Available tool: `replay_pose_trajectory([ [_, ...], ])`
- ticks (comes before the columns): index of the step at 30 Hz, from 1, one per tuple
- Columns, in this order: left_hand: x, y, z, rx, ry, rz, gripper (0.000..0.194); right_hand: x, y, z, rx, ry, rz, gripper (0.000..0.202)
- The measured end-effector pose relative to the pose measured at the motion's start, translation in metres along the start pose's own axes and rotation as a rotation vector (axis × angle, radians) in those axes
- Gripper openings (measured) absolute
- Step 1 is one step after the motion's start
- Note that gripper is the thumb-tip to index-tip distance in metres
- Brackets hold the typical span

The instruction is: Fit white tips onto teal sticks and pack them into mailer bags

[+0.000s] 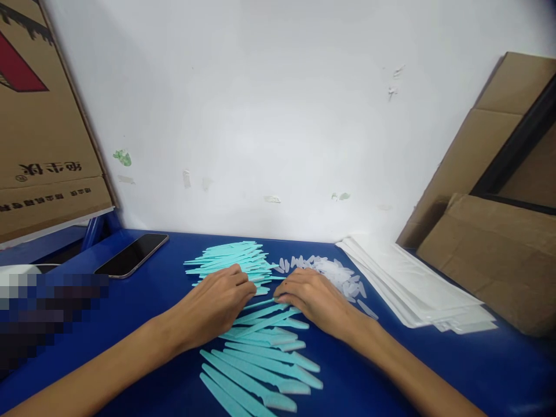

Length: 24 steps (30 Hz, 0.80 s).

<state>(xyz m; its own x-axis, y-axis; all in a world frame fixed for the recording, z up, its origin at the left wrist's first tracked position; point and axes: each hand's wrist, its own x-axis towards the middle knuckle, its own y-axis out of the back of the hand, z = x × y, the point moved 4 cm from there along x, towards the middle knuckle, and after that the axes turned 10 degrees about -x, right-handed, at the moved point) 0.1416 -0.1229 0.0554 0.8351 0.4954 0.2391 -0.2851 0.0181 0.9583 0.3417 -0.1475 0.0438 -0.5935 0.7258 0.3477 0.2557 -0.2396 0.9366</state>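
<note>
In the head view my left hand (223, 298) is closed, its fingers curled at the near edge of a pile of teal eyebrow razors (232, 258). Whatever its fingertips hold is hidden. My right hand (308, 292) pinches the end of a teal eyebrow razor (264, 303) that reaches toward my left hand. Translucent blade caps (336, 273) are heaped just behind my right hand, with a few scattered beside the heap. Below both hands, more razors (264, 368) lie fanned out in a column, their blade ends to the right.
A phone (132, 255) lies on the blue table (143, 307) at the left. White flat bags (412, 284) are stacked at the right, next to cardboard (490, 260). A printed carton (47, 127) stands at the far left. The white wall (269, 116) closes off the back.
</note>
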Motion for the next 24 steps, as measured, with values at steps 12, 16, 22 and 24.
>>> replay_pose_trajectory([
  [12, -0.002, -0.009, -0.019, 0.35, 0.128, -0.092, 0.014, 0.0, 0.012, 0.004, -0.179, -0.116, 0.026, 0.028],
  [16, -0.002, -0.006, -0.02, 0.379, 0.197, -0.13, 0.014, -0.003, 0.022, 0.03, -0.405, -0.275, 0.016, 0.023],
  [22, -0.002, -0.005, -0.022, 0.395, 0.224, -0.134, 0.013, -0.01, 0.022, 0.047, -0.504, -0.348, -0.054, 0.015],
  [24, -0.003, -0.007, -0.022, 0.4, 0.224, -0.133, 0.013, -0.011, 0.019, 0.048, -0.525, -0.357, -0.077, 0.013],
])
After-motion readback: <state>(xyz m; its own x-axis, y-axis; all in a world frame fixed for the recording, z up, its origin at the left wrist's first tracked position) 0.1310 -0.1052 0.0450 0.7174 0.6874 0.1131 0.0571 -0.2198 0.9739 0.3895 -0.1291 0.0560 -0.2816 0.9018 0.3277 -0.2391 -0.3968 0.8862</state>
